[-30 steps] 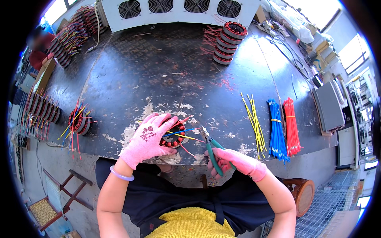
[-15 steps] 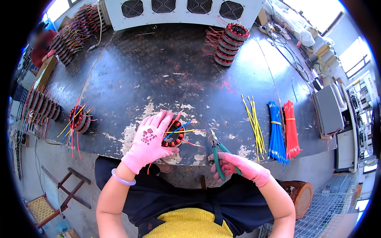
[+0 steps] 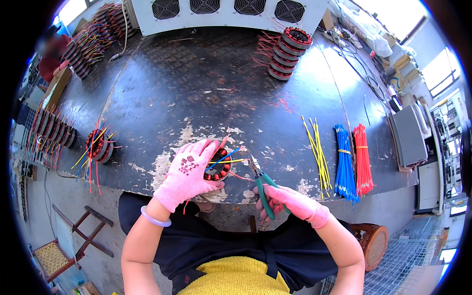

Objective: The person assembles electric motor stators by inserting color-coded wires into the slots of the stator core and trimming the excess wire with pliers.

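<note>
Just left of centre, my pink-gloved left hand is closed on a ring-shaped motor stator with red-and-black windings, holding it on the table. Its palm hides the stator's left part. Yellow, blue and red wires stick out of the ring to the right. My right hand, gloved in pink too, grips green-handled wire cutters. Their handles are spread, and the metal jaws are right by the tip of the yellow wire; whether they touch it I cannot tell.
To the right lie loose yellow wires, a blue wire bundle and a red wire bundle. A stator stack stands at the back, and a wired stator at left. A person is at far left.
My right hand has shifted slightly left and up, bringing the cutters' jaws from beside the yellow wire's tip closer to it. The left hand still holds the stator in place.
</note>
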Demonstrator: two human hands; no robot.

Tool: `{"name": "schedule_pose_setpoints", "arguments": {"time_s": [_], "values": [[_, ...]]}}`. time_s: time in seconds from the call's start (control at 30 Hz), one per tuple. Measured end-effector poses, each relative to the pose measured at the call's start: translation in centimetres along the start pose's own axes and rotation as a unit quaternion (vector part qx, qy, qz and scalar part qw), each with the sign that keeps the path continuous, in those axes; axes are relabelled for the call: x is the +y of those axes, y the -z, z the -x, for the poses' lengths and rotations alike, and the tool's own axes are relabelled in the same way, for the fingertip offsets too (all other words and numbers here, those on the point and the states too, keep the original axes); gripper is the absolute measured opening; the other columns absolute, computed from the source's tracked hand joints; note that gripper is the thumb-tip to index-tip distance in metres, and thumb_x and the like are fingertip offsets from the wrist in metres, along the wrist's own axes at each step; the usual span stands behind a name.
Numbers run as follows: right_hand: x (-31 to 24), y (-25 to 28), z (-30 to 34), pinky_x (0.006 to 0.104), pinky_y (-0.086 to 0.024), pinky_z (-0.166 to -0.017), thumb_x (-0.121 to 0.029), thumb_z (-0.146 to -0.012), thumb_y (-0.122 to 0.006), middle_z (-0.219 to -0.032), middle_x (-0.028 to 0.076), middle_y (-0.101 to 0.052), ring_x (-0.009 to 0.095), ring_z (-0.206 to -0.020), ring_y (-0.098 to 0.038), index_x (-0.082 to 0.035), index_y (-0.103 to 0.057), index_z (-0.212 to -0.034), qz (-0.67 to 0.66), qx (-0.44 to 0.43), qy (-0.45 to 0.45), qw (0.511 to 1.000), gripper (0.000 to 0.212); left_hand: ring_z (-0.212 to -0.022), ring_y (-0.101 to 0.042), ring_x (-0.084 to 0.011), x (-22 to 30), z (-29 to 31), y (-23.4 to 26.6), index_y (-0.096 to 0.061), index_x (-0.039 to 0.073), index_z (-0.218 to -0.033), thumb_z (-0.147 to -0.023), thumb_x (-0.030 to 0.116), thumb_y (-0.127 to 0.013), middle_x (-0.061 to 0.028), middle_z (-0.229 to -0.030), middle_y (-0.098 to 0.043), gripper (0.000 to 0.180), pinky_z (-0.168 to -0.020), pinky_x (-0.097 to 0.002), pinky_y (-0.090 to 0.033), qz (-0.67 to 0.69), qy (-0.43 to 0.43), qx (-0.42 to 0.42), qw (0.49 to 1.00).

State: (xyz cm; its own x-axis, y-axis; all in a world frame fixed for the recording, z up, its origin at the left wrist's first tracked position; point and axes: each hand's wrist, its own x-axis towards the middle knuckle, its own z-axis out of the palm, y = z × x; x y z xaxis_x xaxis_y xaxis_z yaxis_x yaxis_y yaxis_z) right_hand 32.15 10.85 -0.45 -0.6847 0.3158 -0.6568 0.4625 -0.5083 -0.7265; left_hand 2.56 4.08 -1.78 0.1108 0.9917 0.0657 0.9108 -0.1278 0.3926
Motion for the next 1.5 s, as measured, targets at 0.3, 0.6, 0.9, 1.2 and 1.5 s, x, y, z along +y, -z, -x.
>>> {"name": "schedule_pose_setpoints", "arguments": {"time_s": [0.3,0.6,0.9,1.2,1.5], "values": [[0.6,-0.4,-0.6,0.0292,-0.054,-0.068,-0.05,-0.107,-0.049,-0.093,0.005,-0.066,0.015,-0.078,-0.067,-0.005,-0.056,-0.132,-0.033,0.032,0.044,0.998,0.051,-0.131,-0.052,-0.0374,-0.3,0.0,-0.4,-0.049,0.002,-0.145,-0.066,0.046,-0.09,-0.0166,-0.143,-0.053,0.1,-0.113,-0.0471,-0.039,-0.003,-0.011,0.013,1.0],[0.8,1.0,-0.1,0.0315,-0.056,-0.08,-0.047,-0.108,-0.044,-0.109,0.01,-0.068,0.02,-0.093,-0.07,-0.003,-0.053,-0.138,-0.108,-0.004,0.015,0.994,0.054,-0.119,-0.058,-0.034,1.7,0.6,-1.2,-0.047,-0.001,-0.143,-0.069,0.065,-0.083,-0.0166,-0.127,-0.056,0.105,-0.104,-0.0457,-0.044,-0.081,0.132,0.043,0.987],[0.8,0.8,-0.1,0.0303,-0.055,-0.078,-0.056,-0.106,-0.043,-0.111,0.01,-0.07,0.018,-0.093,-0.071,-0.004,-0.056,-0.129,-0.012,-0.056,-0.014,0.998,0.058,-0.119,-0.058,-0.0348,1.5,0.4,-0.9,-0.046,0.001,-0.144,-0.069,0.06,-0.085,-0.0163,-0.128,-0.056,0.104,-0.104,-0.0458,-0.044,-0.079,0.132,0.034,0.987],[-0.6,-0.1,-1.2,0.0306,-0.056,-0.072,-0.057,-0.105,-0.046,-0.1,0.008,-0.069,0.017,-0.081,-0.07,-0.004,-0.058,-0.123,-0.01,-0.002,-0.03,0.999,0.057,-0.122,-0.055,-0.034,1.1,0.5,-1.1,-0.044,0.002,-0.146,-0.069,0.058,-0.085,-0.0153,-0.129,-0.055,0.103,-0.105,-0.0454,-0.042,-0.068,0.117,0.033,0.99],[0.2,-0.9,-1.5,0.0297,-0.052,-0.065,-0.05,-0.107,-0.046,-0.091,0.005,-0.064,0.015,-0.074,-0.064,-0.004,-0.056,-0.129,0.044,0.077,0.007,0.996,0.052,-0.122,-0.055,-0.0331,1.3,0.5,-1.1,-0.045,0.001,-0.144,-0.069,0.058,-0.085,-0.0146,-0.129,-0.055,0.102,-0.105,-0.0452,-0.042,-0.07,0.121,0.036,0.989]]}}
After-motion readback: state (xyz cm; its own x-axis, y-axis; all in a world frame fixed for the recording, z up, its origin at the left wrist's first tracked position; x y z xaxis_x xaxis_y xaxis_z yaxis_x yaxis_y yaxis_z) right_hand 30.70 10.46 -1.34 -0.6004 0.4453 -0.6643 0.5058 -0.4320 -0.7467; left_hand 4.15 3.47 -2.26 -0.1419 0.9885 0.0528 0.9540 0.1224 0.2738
